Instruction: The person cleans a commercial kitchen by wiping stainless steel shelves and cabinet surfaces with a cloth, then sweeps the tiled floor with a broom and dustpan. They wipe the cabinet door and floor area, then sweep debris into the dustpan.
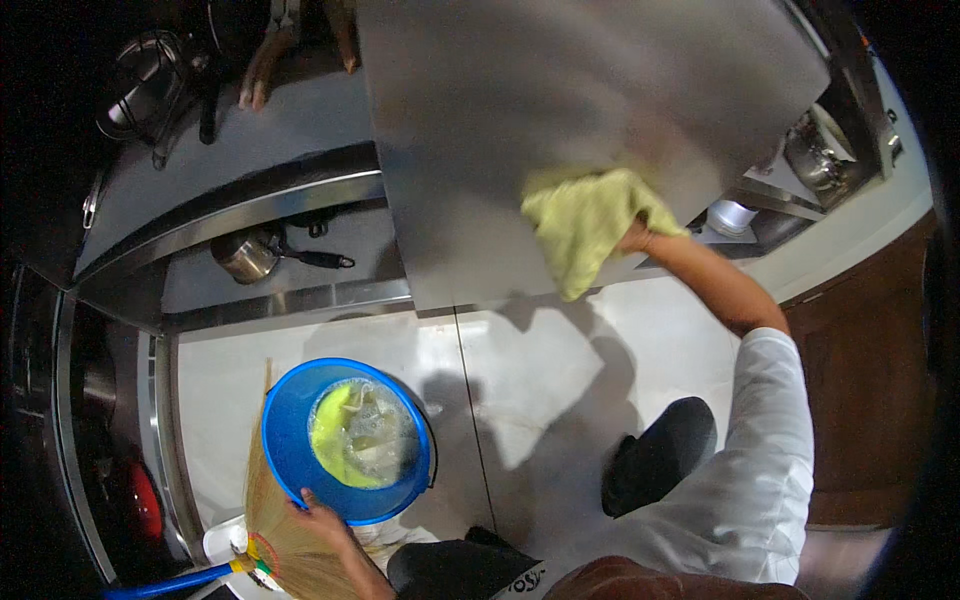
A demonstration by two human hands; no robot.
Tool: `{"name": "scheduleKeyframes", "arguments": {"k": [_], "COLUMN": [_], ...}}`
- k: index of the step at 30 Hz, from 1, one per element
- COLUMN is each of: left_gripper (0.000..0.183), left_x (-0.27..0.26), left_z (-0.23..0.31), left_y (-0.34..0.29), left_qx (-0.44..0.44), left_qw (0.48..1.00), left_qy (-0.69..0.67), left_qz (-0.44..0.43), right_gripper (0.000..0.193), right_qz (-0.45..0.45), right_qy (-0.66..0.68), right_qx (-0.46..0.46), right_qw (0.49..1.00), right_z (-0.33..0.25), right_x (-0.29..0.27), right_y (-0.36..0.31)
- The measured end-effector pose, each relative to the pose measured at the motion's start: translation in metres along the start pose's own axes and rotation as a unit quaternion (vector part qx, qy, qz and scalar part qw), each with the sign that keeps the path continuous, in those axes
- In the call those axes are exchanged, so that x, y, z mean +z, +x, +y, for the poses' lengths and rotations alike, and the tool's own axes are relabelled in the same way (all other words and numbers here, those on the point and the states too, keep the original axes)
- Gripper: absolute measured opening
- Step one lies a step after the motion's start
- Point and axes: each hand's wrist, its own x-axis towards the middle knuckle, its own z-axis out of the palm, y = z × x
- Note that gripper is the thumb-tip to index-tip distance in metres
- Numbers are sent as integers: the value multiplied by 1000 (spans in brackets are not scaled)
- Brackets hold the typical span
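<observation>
My right hand grips a yellow-green cloth and holds it against a large smooth stainless steel panel. The cloth hangs loosely from the fingers, slightly blurred, and covers most of them. Down at the left, my left hand is closed on the near rim of a blue bucket. The bucket holds soapy water with foam, and a bright yellow-green cloth lies in it.
A straw broom with a blue handle lies beside the bucket. Steel shelves on the left hold a saucepan; more pots stand at the right. Pale floor tiles lie below, with a wooden door at the right.
</observation>
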Motion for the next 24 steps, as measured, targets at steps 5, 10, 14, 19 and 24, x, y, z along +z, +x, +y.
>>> {"name": "scheduleKeyframes", "arguments": {"k": [5, 10, 14, 19, 24], "left_gripper": [27, 27, 26, 24, 23], "left_x": [7, 10, 5, 5, 19], "left_z": [27, 44, 22, 28, 38], "left_y": [-3, -8, 5, 2, -7], "left_qx": [9, 39, 85, 93, 77], "left_qw": [990, 986, 985, 977, 987], "left_qy": [141, 159, 151, 189, 138], "left_qz": [-10, 1, 4, 27, 6], "right_gripper": [45, 39, 36, 34, 44], "right_qz": [-120, -190, -190, -70, 171], "right_qy": [-15, -40, -35, 98, -276], "right_qx": [18, 61, 73, 42, -145], "right_qw": [992, 979, 978, 992, 935], "right_z": [100, 137, 144, 133, 62], "right_x": [164, 256, 261, 164, -56], "right_y": [-11, -23, -33, -42, -94]}}
